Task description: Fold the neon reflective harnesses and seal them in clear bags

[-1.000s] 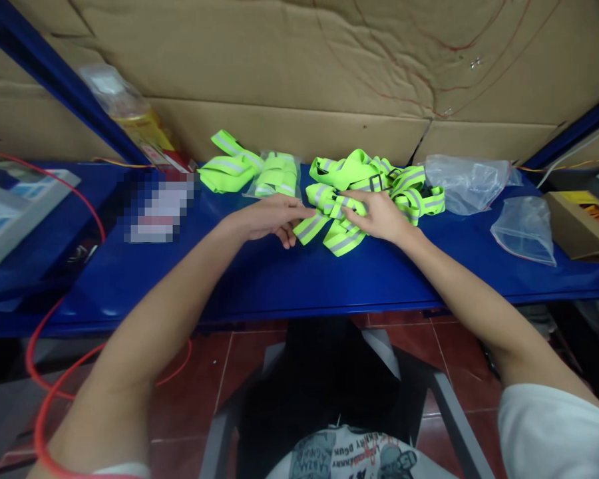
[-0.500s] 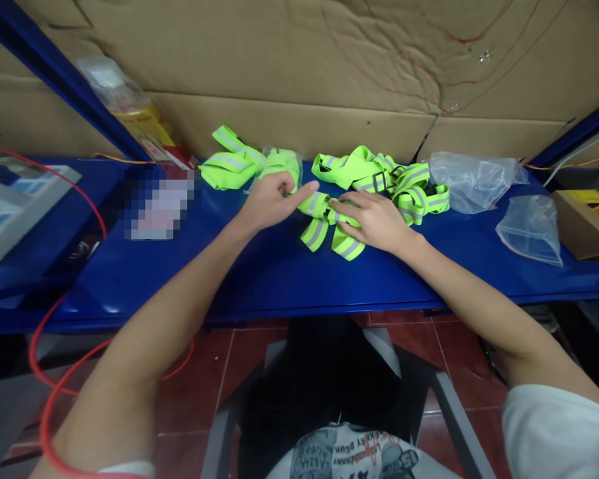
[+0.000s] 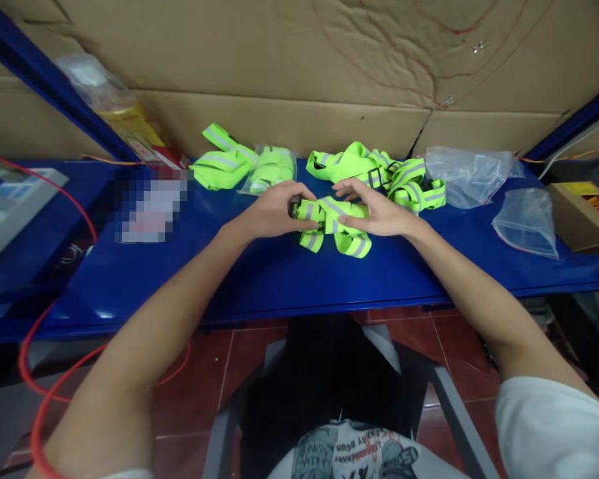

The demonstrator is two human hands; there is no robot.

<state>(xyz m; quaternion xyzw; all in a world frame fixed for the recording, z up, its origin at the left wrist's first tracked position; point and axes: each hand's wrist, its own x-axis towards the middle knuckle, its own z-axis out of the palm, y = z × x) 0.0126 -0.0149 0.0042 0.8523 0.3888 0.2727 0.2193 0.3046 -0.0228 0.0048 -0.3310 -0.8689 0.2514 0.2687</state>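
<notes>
Item one: lime strap bundle [image 3: 333,207] with grey reflective stripes, on the blue bench [image 3: 259,283], between the two hands. Long axis: roughly left to right, from one hand to the other; two loops [image 3: 355,245] spread toward the near edge. I log neither hand as nearer, both being in contact.

Left hand [image 3: 269,211]: curled about the bundle's left end, thumb in front, fingers behind; bundle lies to its right.

Right hand [image 3: 382,213]: thumb against the right part, fingers arched over the far side; whether it pinches, I cannot tell.

Behind: tangled strap pile [image 3: 357,163], dark buckle showing. Left of that: bagged strap [image 3: 273,166], beside a loose folded strap [image 3: 222,167].

Right: two clear bags [image 3: 466,176], then an open carton [image 3: 574,219].
</notes>
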